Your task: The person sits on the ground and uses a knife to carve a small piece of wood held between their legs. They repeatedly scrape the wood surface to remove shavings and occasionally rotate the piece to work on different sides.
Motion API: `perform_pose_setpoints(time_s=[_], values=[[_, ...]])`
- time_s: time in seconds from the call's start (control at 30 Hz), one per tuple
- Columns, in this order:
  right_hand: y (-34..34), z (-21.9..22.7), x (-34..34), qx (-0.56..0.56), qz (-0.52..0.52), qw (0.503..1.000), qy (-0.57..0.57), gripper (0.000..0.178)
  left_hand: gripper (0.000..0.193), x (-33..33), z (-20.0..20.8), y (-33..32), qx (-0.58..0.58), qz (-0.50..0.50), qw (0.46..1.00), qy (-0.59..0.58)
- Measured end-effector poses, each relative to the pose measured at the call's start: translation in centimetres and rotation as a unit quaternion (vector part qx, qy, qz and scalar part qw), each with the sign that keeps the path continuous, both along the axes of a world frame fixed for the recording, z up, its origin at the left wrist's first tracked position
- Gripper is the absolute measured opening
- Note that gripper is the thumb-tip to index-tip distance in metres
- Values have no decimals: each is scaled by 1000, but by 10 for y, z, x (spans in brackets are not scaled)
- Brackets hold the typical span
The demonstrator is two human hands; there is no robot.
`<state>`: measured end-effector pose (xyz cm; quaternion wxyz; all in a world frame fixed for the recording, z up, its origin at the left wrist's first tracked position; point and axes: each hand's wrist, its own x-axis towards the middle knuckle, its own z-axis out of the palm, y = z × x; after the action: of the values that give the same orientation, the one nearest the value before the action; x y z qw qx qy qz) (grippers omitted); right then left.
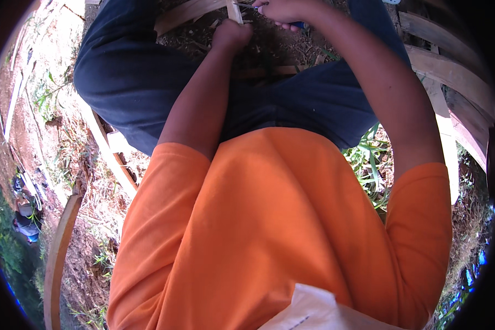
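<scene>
A pale, narrow strip of bare wood (235, 12) points away from the body, its far end cut off by the view's upper edge. A thin, shiny metal tool (248, 6) lies crosswise at its right side; whether the two touch cannot be told.

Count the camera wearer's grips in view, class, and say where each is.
2. The left grip is near the upper edge, on the lower end of a pale wood piece; the right grip is further right, around a partly hidden blue object. Neither grip is fully hidden.
</scene>
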<state>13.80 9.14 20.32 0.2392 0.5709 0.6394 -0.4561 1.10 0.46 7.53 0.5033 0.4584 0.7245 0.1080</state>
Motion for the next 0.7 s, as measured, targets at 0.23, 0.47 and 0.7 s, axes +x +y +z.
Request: perform_pose_setpoints(time_s=[0.23, 0.47, 0.7], values=[[18, 2, -15, -23, 51, 998, -41, 37, 61, -1, -7, -3, 21, -12, 1000, -8], [30, 3, -19, 0, 10, 999, -36, 32, 60, -1, -23, -3, 2, 15, 999, -29], [31, 4, -31, -9, 63, 995, -81, 30, 57, -2, -32, -2, -17, 29, 998, -50]])
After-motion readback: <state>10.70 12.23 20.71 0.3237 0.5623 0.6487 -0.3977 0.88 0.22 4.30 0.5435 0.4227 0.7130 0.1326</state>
